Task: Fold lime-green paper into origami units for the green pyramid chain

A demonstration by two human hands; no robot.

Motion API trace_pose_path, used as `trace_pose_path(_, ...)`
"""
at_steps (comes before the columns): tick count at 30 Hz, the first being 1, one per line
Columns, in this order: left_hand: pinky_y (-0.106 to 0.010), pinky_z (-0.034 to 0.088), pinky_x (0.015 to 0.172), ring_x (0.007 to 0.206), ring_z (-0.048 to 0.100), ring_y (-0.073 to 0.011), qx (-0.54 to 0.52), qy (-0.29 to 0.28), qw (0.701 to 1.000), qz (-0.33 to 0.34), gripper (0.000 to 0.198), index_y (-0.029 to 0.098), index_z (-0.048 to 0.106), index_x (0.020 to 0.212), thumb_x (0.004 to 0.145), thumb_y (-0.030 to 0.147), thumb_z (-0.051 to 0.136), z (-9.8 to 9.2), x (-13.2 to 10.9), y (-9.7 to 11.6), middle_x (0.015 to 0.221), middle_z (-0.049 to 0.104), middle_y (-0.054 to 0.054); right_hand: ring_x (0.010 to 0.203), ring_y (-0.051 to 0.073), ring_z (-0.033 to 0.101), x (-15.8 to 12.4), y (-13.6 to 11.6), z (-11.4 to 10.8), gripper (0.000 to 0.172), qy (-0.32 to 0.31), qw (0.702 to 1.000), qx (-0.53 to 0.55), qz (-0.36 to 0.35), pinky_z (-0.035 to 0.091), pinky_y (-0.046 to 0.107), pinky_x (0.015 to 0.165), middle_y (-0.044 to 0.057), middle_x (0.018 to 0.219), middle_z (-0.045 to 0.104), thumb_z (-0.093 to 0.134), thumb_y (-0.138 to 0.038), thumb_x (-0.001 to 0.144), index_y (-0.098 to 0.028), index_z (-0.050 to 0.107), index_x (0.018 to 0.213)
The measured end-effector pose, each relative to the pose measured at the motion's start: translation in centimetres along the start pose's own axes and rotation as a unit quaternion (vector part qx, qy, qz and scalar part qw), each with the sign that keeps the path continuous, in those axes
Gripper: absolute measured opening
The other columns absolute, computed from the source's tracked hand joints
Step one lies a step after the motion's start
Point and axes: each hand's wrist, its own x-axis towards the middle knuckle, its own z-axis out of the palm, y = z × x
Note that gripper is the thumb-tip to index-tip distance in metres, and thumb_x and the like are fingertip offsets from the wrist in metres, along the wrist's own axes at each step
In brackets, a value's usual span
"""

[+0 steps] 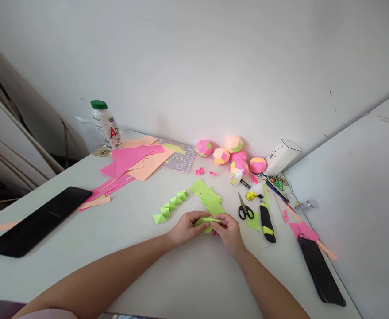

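Both hands meet at the middle of the white table. My left hand [186,229] is closed on one side of a folded green paper [203,220], thumb on top. The fingers of my right hand [226,229] pinch its other end. Just beyond them lies a loose pile of flat green paper pieces [211,199]. A row of folded green units [171,204] stands to the left of the pile. Black-handled scissors [246,212] rest to the right of my right hand, beside a green paper square [254,221].
A black-and-yellow cutter [267,223], glue bottle [254,192] and dark phone [322,270] lie right. Coloured paper balls [221,156] sit by the wall. Pink and orange sheets [131,161], a white bottle [107,126] and a black tablet [38,221] are left.
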Motion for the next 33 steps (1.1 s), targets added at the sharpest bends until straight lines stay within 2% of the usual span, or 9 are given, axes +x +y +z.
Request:
trace_pose_path(17,-0.026,0.047,0.063,0.069,0.059,-0.0156,0.006,0.037,0.999,-0.01,0.029,0.016,0.066,0.092,0.077,0.038,0.055,0.06,0.06,-0.44,0.077,0.068,-0.004,0.042,0.012,0.056,0.03,0.65,0.0,0.021,0.013,0.999,-0.031,-0.025,0.041,0.022,0.042,-0.001,0.048,0.061,0.067,-0.034,0.072,-0.015,0.063,0.077)
trace_pose_path(29,-0.023,0.04,0.051,0.054,0.048,-0.0113,0.02,0.038,0.999,-0.011,0.03,0.015,0.066,0.089,0.077,0.04,0.055,0.06,0.04,-0.2,0.06,0.059,0.0,0.041,0.012,0.053,-0.13,-0.23,0.05,0.022,0.019,0.999,-0.036,-0.026,0.041,0.023,0.042,-0.002,0.046,0.057,0.067,-0.037,0.071,-0.015,0.062,0.07)
trace_pose_path(33,-0.023,0.039,0.049,0.053,0.049,-0.0113,0.001,0.027,0.999,-0.025,0.031,0.015,0.066,0.09,0.076,0.042,0.055,0.05,-0.02,0.15,0.061,0.06,-0.001,0.043,0.011,0.052,-0.21,-0.24,-0.04,0.02,0.024,0.999,-0.031,-0.031,0.043,0.023,0.045,-0.002,0.047,0.056,0.068,-0.035,0.071,-0.016,0.063,0.069)
